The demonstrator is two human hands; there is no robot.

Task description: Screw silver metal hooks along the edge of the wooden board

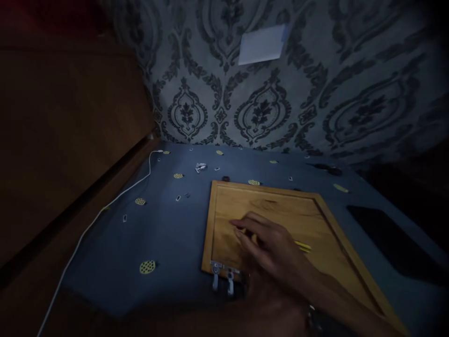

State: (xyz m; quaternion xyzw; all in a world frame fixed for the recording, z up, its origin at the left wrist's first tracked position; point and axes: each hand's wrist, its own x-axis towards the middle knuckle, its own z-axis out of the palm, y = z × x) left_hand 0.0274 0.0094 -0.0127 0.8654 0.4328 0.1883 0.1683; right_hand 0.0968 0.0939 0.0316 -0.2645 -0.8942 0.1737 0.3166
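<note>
A framed wooden panel (298, 201) lies flat on the blue patterned cloth. My right hand (270, 241) hovers over its near left part, thumb and forefinger drawn together in a pinch. Whatever sits between those fingertips, if anything, is too small to make out. Beneath it, dim and partly covered, is my left hand (263, 297), close to the panel's near edge; its fingers do not show clearly. Metal hinge pieces (223, 276) sit at the panel's near left corner, beside my left hand. A thin yellow tool (303, 246) pokes out from behind my right hand on the panel.
Small metal parts (200, 167) rest on the cloth (175, 234) beyond the panel. A white cable (87, 229) runs along the left, beside a brown wooden cabinet (70, 103). At right lies a dark flat object (389, 238). Patterned wallpaper (217, 93) rises at the back.
</note>
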